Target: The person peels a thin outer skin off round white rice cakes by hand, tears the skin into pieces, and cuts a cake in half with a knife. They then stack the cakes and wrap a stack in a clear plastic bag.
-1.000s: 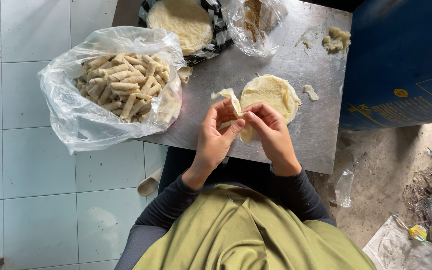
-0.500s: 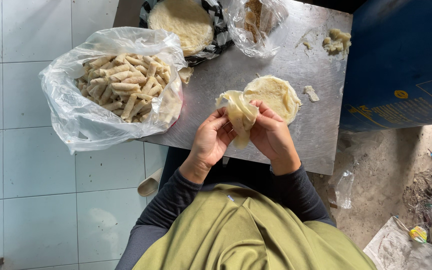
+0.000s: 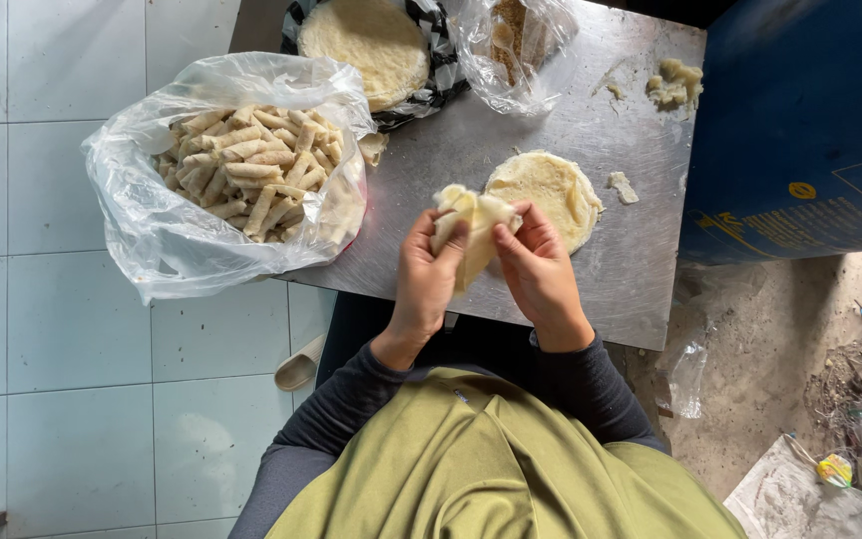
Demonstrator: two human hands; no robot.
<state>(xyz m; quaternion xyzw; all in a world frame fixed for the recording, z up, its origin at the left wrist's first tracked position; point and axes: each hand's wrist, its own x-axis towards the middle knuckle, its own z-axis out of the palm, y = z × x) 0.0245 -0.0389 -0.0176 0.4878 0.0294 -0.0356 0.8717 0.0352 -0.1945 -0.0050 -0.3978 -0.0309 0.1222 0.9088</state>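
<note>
A folded wrapper [image 3: 473, 228] is pinched between the closed fingers of the left hand [image 3: 425, 282] and right hand [image 3: 539, 274], above the metal table [image 3: 511, 130], beside a wrapper stack [image 3: 551, 195].

A single head-worn camera looked straight down from above. It sat close over a metal table [image 3: 591, 289] and tiled floor [image 3: 52, 349].
</note>
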